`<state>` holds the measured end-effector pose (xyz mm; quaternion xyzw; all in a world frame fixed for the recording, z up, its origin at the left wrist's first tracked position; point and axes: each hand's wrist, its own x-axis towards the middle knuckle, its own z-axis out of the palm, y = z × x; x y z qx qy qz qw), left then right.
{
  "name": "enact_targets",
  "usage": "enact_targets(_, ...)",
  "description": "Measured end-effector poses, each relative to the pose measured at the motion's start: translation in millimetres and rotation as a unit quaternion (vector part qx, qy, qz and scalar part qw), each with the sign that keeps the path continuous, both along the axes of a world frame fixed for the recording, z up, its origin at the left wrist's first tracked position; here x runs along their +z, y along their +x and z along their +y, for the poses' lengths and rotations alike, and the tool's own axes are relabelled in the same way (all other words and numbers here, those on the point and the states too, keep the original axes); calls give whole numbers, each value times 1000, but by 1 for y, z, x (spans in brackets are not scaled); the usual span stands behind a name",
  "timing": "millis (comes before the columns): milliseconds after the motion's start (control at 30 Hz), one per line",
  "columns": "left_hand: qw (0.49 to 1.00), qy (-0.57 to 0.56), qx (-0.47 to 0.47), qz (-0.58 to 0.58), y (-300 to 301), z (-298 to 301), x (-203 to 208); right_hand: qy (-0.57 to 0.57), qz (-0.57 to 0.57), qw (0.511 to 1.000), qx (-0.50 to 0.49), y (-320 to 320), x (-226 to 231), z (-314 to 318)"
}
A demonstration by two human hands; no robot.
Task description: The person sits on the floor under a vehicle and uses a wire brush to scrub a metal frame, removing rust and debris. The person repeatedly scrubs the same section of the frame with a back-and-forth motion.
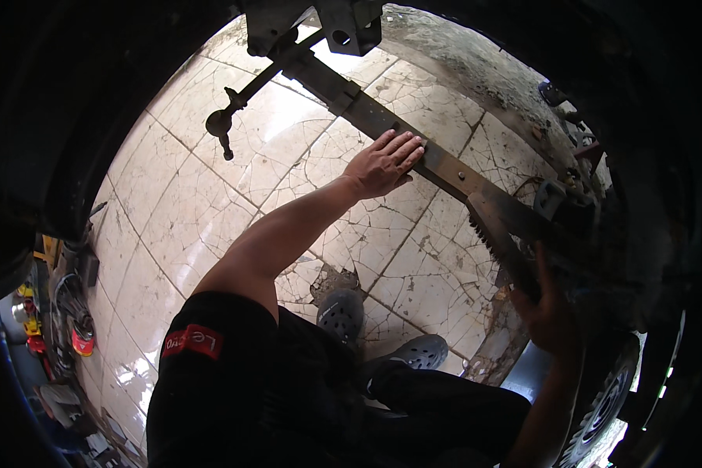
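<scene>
- Lying flat over a long metal bar (pixel 444 168), the left grip (pixel 381 165) is stretching its fingers side by side, uncurled, their tips nearing the bar's far edge.
- Down and right of it, the right grip (pixel 547 312) is reaching along a dark branching arm (pixel 510 251); shadow is hiding whether its fingers are closing on anything, so I cannot tell.
- Under the left grip the bar is slanting from a bracket (pixel 356 31) at upper left into darkness at the right.
- Tiled floor (pixel 187 195) is opening widest to the left of the left grip; beyond the bar, a rough, gritty strip (pixel 468 58) is bordering it.
- Up and left of that grip, a thin rod with a knobbed joint (pixel 219 123) is jutting over the tiles.
- Below it, two perforated clogs (pixel 340 313) are standing on the floor.
- Around both grips, glossy pale tiles are showing webs of cracks.
- Just right of the left grip, the flat-sided bar is turning brownish; a row of small teeth (pixel 481 235) is edging the branch between the grips.
</scene>
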<state>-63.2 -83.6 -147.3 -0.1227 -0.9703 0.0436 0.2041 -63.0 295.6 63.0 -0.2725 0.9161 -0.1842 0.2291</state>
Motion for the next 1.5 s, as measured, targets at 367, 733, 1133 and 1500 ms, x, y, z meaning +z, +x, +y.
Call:
enact_targets(367, 998, 37, 37, -46, 5, 19, 4, 13, -11, 1000, -8, -1, 3, -2)
enact_targets(733, 996, 44, 58, -57, 3, 7, 10, 4, -1, 1000, -9, -3, 1, 3)
enact_targets(1133, 996, 55, 62, -45, 2, 2, 16, -5, 22, 1000, 22, -9, -12, 13)
enact_targets(1500, 994, 55, 74, -63, -2, -8, 21, 19, -34, 999, -10, -6, -5, 2)
